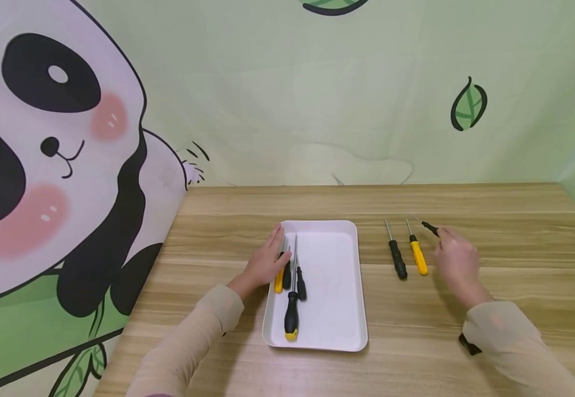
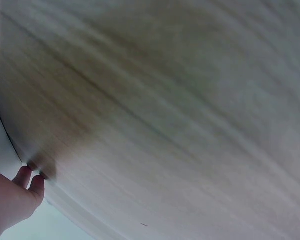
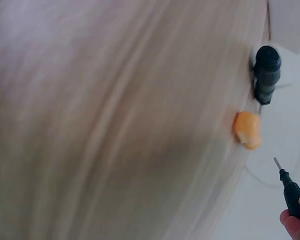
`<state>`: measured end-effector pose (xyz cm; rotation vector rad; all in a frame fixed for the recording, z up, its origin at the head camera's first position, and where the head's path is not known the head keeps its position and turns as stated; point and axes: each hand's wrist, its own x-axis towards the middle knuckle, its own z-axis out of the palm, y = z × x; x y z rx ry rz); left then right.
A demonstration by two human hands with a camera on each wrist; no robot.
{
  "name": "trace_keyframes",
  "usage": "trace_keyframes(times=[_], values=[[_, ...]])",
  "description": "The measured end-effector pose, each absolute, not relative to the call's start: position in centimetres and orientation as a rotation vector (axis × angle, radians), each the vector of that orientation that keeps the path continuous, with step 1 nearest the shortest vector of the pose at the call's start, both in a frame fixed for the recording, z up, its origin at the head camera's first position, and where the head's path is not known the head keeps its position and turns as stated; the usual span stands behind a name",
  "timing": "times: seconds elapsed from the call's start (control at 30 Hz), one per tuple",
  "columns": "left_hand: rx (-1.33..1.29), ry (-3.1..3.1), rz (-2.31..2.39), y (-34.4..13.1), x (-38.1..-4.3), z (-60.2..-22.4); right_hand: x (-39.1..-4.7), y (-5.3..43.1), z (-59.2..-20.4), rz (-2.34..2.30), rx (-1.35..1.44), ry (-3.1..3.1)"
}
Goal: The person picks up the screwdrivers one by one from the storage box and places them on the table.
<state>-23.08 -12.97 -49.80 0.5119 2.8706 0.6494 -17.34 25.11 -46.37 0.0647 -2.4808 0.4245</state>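
My right hand (image 1: 457, 262) grips a small black screwdriver (image 1: 430, 227) by its handle, the thin shaft pointing up and left. In the right wrist view the same screwdriver (image 3: 291, 196) shows between thumb and fingers. Just left of that hand, a yellow-handled screwdriver (image 1: 419, 258) and a black-handled screwdriver (image 1: 397, 260) lie side by side. My left hand (image 1: 264, 262) rests at the left rim of a white tray (image 1: 332, 286), fingers straight along the edge and thumb reaching over the inside. Under the thumb lie black screwdrivers (image 1: 301, 284) and a yellow-handled one (image 1: 278, 281).
A longer screwdriver (image 1: 291, 314) with a black handle and yellow end lies in the tray's left half. The wood-grain table (image 1: 208, 237) meets a pale green wall (image 1: 267, 110) at the back. A panda picture (image 1: 69, 149) covers the left side.
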Motion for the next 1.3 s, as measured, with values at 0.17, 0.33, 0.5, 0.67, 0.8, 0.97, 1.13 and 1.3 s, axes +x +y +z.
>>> trace_keyframes(times=[0.17,0.33,0.5,0.67,0.8,0.97,1.13,1.3], values=[[0.507,2.87,0.639,-13.0,-23.0,-49.8,-17.1,26.0,-47.1,0.392,0.041,-2.543],[0.484,2.858,0.646,-12.9,-23.0,-49.8,-16.9,26.6,-47.5,0.383,0.004,-2.576],[0.487,2.858,0.648,-12.9,-23.1,-49.8,-16.8,26.9,-47.7,0.384,-0.01,-2.597],[0.503,2.867,0.653,-12.8,-23.0,-49.8,-16.8,27.0,-47.9,0.374,-0.003,-2.627],[0.518,2.881,0.649,-12.9,-23.0,-50.0,-16.8,26.9,-47.9,0.367,0.002,-2.659],[0.522,2.877,0.659,-13.0,-23.1,-50.1,-16.7,26.8,-47.6,0.328,-0.015,-2.768],[0.526,2.877,0.666,-13.0,-23.1,-50.1,-16.6,26.4,-47.6,0.315,0.009,-2.881],[0.531,2.888,0.66,-13.0,-23.1,-50.1,-16.8,26.0,-47.8,0.313,0.023,-2.994]])
